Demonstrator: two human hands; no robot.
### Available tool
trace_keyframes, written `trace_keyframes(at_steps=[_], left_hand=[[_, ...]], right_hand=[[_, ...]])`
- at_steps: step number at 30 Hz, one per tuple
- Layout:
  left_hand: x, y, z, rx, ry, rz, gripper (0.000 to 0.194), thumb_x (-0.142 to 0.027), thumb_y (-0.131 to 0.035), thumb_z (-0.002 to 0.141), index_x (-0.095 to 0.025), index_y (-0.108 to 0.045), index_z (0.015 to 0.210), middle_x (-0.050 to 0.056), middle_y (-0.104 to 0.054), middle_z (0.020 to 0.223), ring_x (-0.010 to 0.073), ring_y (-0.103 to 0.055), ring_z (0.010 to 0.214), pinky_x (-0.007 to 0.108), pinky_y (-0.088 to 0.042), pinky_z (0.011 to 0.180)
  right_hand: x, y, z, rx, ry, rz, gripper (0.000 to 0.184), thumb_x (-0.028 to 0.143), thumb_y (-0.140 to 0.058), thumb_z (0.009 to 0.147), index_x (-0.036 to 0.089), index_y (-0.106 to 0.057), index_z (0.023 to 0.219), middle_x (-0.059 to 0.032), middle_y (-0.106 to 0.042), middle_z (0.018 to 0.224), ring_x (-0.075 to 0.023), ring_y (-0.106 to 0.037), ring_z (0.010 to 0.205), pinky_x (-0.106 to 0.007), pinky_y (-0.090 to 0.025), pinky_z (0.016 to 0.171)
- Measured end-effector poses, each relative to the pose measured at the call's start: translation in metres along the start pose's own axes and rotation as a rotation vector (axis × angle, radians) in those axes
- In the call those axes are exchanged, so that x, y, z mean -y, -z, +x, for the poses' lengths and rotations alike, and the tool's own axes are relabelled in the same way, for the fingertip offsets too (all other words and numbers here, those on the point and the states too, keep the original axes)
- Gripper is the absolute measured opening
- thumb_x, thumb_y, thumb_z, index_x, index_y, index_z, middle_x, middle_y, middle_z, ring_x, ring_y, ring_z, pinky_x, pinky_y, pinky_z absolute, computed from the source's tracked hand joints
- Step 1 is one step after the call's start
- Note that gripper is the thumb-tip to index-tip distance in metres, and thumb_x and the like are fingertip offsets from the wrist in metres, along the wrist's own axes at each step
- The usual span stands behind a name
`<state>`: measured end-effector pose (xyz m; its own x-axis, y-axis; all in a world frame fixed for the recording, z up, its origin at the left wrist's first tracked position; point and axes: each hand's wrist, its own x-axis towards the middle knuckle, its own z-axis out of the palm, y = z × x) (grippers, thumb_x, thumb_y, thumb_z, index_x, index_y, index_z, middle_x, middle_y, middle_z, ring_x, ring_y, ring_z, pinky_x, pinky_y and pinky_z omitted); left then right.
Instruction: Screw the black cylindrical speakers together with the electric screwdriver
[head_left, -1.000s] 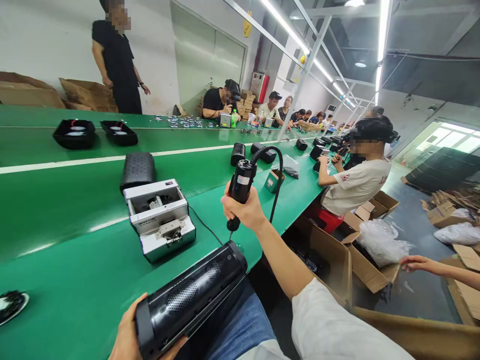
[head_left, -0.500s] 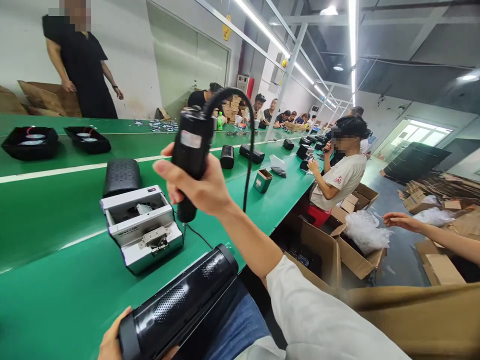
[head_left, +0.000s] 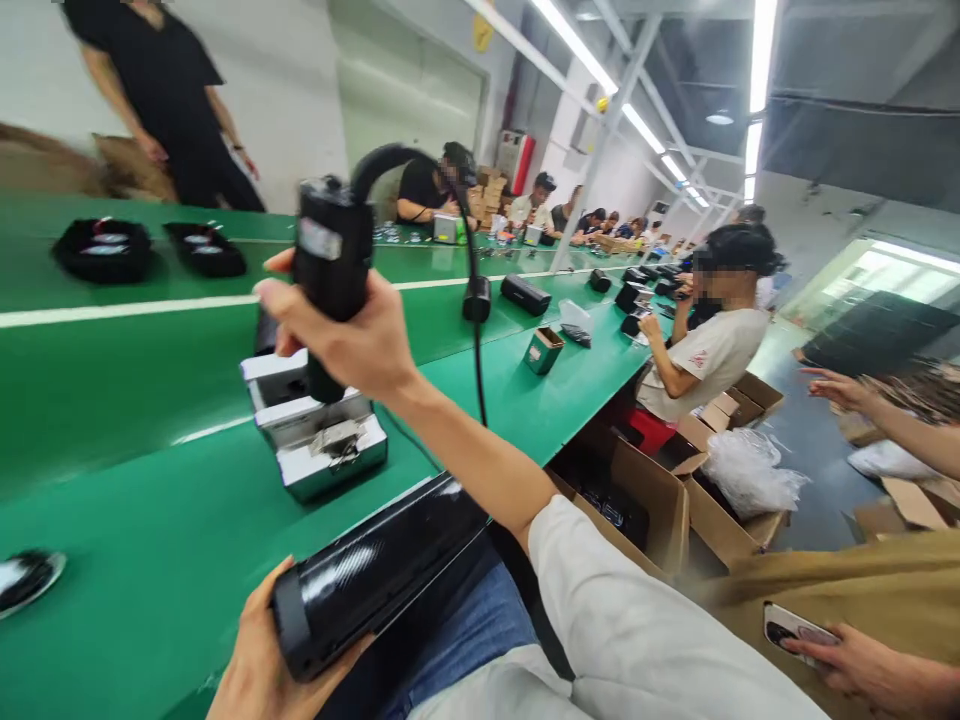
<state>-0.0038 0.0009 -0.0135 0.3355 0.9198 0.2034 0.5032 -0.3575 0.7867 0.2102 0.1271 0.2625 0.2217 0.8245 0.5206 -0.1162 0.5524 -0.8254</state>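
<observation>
My right hand [head_left: 360, 335] is closed around a black electric screwdriver [head_left: 330, 250], raised with its cable [head_left: 474, 330] arching over to the right. The tool's lower end is in front of a white screw feeder [head_left: 300, 405] on the green bench; its bit cannot be made out. Below, my left hand [head_left: 259, 640] grips the near end of a long, glossy black speaker housing [head_left: 382, 560] with a perforated patch. The housing lies slantwise by the bench edge, above my lap.
Two black shells with wired parts [head_left: 105, 250] lie across the bench [head_left: 150, 540]. A glossy round object [head_left: 26, 580] is at the left edge. A small green box [head_left: 544, 350] stands further along. Cardboard boxes [head_left: 645, 500] and a co-worker [head_left: 712, 330] are right; another person's hand holds a phone [head_left: 799, 635].
My right hand has carried the screwdriver left, across the front of the screw feeder. My view has turned left and tilted. A glossy round object and a phone have come into sight.
</observation>
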Motion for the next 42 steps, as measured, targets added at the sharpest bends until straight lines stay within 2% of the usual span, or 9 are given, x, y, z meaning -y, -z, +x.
trace_keyframes(at_steps=[4,7,12,15,19,24,27,32,42], left_hand=[[-0.011,-0.001,0.0,0.084,-0.036,-0.033,0.101,-0.06,-0.084,0.089,-0.025,-0.031,0.167,0.021,-0.057,0.16,0.0441,-0.068,0.143,0.067,-0.057,0.121],[-0.017,-0.001,0.007,0.124,-0.052,-0.072,0.104,-0.049,-0.089,0.087,-0.027,-0.028,0.169,0.02,-0.056,0.161,0.0427,-0.066,0.147,0.063,-0.056,0.124],[-0.007,0.001,-0.005,0.074,-0.023,-0.003,0.1,-0.061,-0.083,0.091,-0.027,-0.03,0.169,0.02,-0.056,0.162,0.0432,-0.069,0.143,0.064,-0.058,0.121],[0.004,0.001,-0.005,0.041,-0.001,0.007,0.109,-0.074,-0.081,0.085,-0.026,-0.031,0.17,0.018,-0.06,0.156,0.0457,-0.072,0.135,0.067,-0.06,0.118],[0.005,-0.002,0.003,0.029,0.041,0.005,0.12,-0.081,-0.08,0.079,-0.026,-0.03,0.174,0.017,-0.061,0.154,0.0473,-0.075,0.129,0.068,-0.062,0.113],[-0.007,0.0,-0.002,0.007,-0.033,-0.014,0.106,-0.069,-0.084,0.082,-0.024,-0.038,0.167,0.019,-0.06,0.157,0.0452,-0.072,0.138,0.065,-0.06,0.118],[-0.012,0.006,-0.003,0.082,-0.044,-0.059,0.102,-0.055,-0.089,0.084,-0.026,-0.035,0.165,0.018,-0.059,0.158,0.0422,-0.069,0.144,0.062,-0.058,0.122],[-0.018,0.011,-0.003,0.098,-0.052,-0.087,0.106,-0.045,-0.095,0.084,-0.028,-0.029,0.167,0.02,-0.054,0.163,0.0422,-0.063,0.151,0.061,-0.054,0.127],[-0.017,0.009,-0.005,0.114,-0.06,-0.094,0.114,-0.04,-0.098,0.084,-0.029,-0.025,0.169,0.02,-0.053,0.162,0.0439,-0.062,0.151,0.063,-0.055,0.124]], right_hand=[[0.004,0.016,0.004,-0.038,0.059,-0.112,0.053,0.072,-0.082,0.09,0.028,-0.058,0.105,0.0092,-0.054,0.063,-0.0131,-0.055,0.054,-0.033,-0.056,0.06],[-0.008,0.031,0.014,-0.051,0.172,-0.111,0.046,0.061,-0.085,0.092,0.028,-0.056,0.107,0.0096,-0.052,0.065,-0.0124,-0.054,0.051,-0.032,-0.052,0.055],[-0.01,0.019,0.005,0.007,0.101,-0.063,0.061,0.077,-0.086,0.087,0.027,-0.052,0.098,0.0087,-0.053,0.068,-0.0113,-0.054,0.053,-0.032,-0.054,0.054],[-0.013,0.007,0.007,-0.025,0.039,-0.081,0.067,0.09,-0.08,0.086,0.027,-0.055,0.092,0.008,-0.056,0.068,-0.0093,-0.054,0.055,-0.031,-0.059,0.058],[-0.025,0.01,0.02,-0.058,-0.004,-0.127,0.073,0.097,-0.074,0.086,0.027,-0.055,0.083,0.0125,-0.051,0.055,-0.0065,-0.05,0.048,-0.026,-0.055,0.051],[-0.017,0.018,0.005,0.019,0.117,-0.09,0.062,0.085,-0.087,0.085,0.032,-0.056,0.091,0.0061,-0.056,0.065,-0.0164,-0.053,0.055,-0.037,-0.058,0.054],[-0.022,0.027,0.007,0.031,0.22,-0.167,0.054,0.076,-0.079,0.096,0.028,-0.053,0.093,0.0064,-0.053,0.065,-0.0127,-0.056,0.052,-0.032,-0.055,0.054],[-0.045,0.03,0.018,0.025,0.353,-0.166,0.054,0.078,-0.078,0.094,0.028,-0.057,0.098,0.0071,-0.055,0.068,-0.0083,-0.055,0.046,-0.027,-0.048,0.047],[-0.075,0.023,0.014,-0.024,0.357,-0.246,0.045,0.069,-0.073,0.104,0.027,-0.058,0.109,0.0064,-0.057,0.078,-0.0068,-0.058,0.055,-0.023,-0.048,0.051]])
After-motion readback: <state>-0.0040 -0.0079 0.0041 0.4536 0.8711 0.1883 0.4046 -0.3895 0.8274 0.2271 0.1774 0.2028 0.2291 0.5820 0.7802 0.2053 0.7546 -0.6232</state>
